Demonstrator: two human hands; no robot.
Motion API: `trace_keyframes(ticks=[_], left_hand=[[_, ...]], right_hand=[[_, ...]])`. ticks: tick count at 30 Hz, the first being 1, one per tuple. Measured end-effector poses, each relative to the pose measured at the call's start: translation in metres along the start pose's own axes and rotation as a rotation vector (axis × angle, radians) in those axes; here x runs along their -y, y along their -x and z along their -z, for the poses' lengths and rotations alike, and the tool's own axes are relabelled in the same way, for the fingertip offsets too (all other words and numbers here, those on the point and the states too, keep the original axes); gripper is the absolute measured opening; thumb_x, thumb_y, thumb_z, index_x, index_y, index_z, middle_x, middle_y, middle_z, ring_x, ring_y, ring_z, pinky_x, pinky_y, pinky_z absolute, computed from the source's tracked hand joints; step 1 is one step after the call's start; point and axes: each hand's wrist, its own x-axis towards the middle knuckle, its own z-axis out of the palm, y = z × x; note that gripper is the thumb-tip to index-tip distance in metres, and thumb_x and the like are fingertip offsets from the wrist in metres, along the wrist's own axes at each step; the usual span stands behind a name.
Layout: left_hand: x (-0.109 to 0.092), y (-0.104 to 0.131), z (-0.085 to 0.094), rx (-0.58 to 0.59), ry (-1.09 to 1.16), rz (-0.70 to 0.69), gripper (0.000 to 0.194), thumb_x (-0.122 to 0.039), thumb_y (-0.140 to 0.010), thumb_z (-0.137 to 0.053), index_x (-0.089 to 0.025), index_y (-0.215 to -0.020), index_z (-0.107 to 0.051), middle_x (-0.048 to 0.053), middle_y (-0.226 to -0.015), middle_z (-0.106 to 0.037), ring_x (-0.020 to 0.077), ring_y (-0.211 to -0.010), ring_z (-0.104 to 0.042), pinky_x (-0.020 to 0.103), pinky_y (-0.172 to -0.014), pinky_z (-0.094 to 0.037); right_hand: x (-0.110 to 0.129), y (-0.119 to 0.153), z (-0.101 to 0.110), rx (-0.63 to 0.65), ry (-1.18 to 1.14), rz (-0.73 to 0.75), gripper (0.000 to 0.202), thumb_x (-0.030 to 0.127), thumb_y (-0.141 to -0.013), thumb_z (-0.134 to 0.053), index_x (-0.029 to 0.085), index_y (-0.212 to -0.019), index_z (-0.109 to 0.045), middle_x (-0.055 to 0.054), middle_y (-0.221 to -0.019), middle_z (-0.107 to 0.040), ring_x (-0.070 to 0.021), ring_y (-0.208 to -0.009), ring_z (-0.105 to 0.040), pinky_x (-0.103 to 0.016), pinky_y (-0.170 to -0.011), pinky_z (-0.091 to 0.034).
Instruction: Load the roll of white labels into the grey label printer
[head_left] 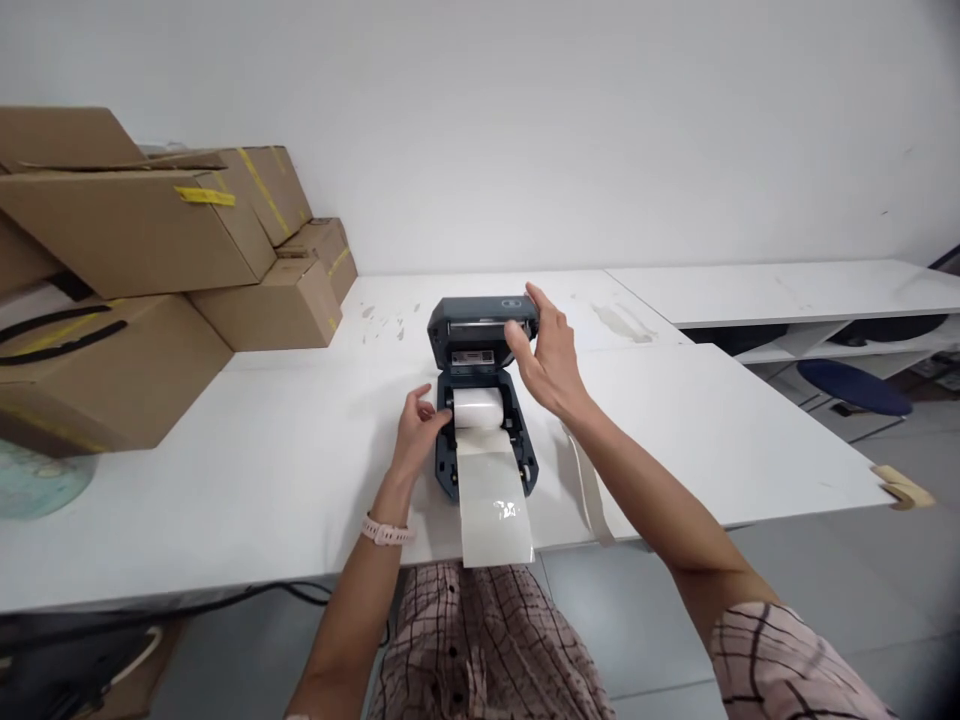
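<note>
A dark grey label printer (448, 470) stands on the white table with its lid (480, 308) raised. Inside it sits a white label roll (478, 408), and a strip of label paper (495, 510) runs out over the front, past the table edge. My right hand (551, 360) grips the lid's right side, fingers behind and thumb in front. At the printer's left wall, my left hand (418, 428) has its thumb beside the roll's left end. The fingers of that hand are apart and hold nothing that I can see.
Stacked cardboard boxes (150, 235) fill the table's left side. A loose paper strip (590, 490) lies right of the printer, hanging over the front edge. A roll of tan tape (902, 487) is at the right corner. Beyond stands a blue stool (853, 387); black cables (247, 592) run below the table.
</note>
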Motion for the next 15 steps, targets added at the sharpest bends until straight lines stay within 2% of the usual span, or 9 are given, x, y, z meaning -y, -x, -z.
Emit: trace_keyframes(ticks=[3, 6, 8, 10, 12, 13, 15], left_hand=[[0.009, 0.005, -0.002, 0.119, 0.02, 0.081, 0.066, -0.031, -0.073, -0.078, -0.016, -0.135, -0.058, -0.005, -0.076, -0.047, 0.0133, -0.07, -0.05, 0.026, -0.067, -0.043], [0.011, 0.01, -0.001, 0.116, 0.026, 0.08, 0.066, -0.03, -0.073, -0.076, -0.015, -0.134, -0.059, -0.006, -0.073, -0.043, 0.0126, -0.067, -0.046, 0.025, -0.064, -0.039], [0.011, 0.01, -0.001, 0.106, 0.019, 0.081, 0.065, -0.028, -0.072, -0.074, -0.015, -0.135, -0.059, -0.006, -0.073, -0.044, 0.0127, -0.067, -0.046, 0.026, -0.064, -0.039], [0.012, 0.009, -0.001, 0.105, 0.011, 0.072, 0.065, -0.027, -0.073, -0.071, -0.015, -0.136, -0.059, -0.005, -0.074, -0.046, 0.0131, -0.068, -0.047, 0.026, -0.065, -0.039], [0.012, 0.008, -0.001, 0.108, -0.004, 0.063, 0.065, -0.026, -0.074, -0.069, -0.015, -0.137, -0.059, -0.004, -0.076, -0.049, 0.0136, -0.069, -0.048, 0.026, -0.065, -0.04], [0.012, 0.008, -0.001, 0.109, -0.014, 0.06, 0.064, -0.024, -0.073, -0.068, -0.014, -0.137, -0.059, -0.004, -0.076, -0.049, 0.0137, -0.069, -0.049, 0.027, -0.064, -0.039], [0.011, 0.007, -0.002, 0.112, -0.031, 0.046, 0.063, -0.021, -0.072, -0.065, -0.013, -0.135, -0.061, -0.004, -0.075, -0.048, 0.0133, -0.067, -0.047, 0.027, -0.063, -0.038]], right_hand=[[-0.017, -0.039, -0.013, 0.026, 0.038, -0.003, 0.073, 0.07, -0.103, -0.028, 0.024, -0.16, -0.028, -0.016, -0.157, -0.05, -0.0378, -0.141, -0.049, -0.062, -0.116, -0.038], [-0.036, -0.07, -0.022, 0.084, 0.07, -0.051, 0.079, 0.073, -0.102, -0.023, 0.022, -0.162, -0.023, -0.018, -0.151, -0.053, -0.0392, -0.138, -0.052, -0.063, -0.112, -0.041], [-0.04, -0.079, -0.025, 0.048, 0.062, -0.024, 0.083, 0.076, -0.1, -0.026, 0.022, -0.162, -0.021, -0.019, -0.152, -0.052, -0.0404, -0.14, -0.05, -0.066, -0.111, -0.041], [-0.034, -0.076, -0.025, -0.047, 0.099, 0.089, 0.084, 0.076, -0.099, -0.033, 0.023, -0.163, -0.019, -0.019, -0.16, -0.042, -0.0416, -0.148, -0.04, -0.068, -0.113, -0.038], [-0.021, -0.062, -0.022, -0.083, 0.171, 0.239, 0.079, 0.069, -0.101, -0.04, 0.025, -0.164, -0.02, -0.016, -0.166, -0.035, -0.0401, -0.153, -0.031, -0.065, -0.117, -0.036], [-0.014, -0.051, -0.021, -0.036, 0.199, 0.309, 0.075, 0.062, -0.102, -0.043, 0.025, -0.164, -0.023, -0.015, -0.164, -0.037, -0.039, -0.152, -0.034, -0.063, -0.117, -0.037], [-0.005, -0.028, -0.024, 0.191, 0.226, 0.399, 0.07, 0.049, -0.102, -0.05, 0.025, -0.163, -0.027, -0.015, -0.153, -0.053, -0.0377, -0.14, -0.05, -0.058, -0.111, -0.044]])
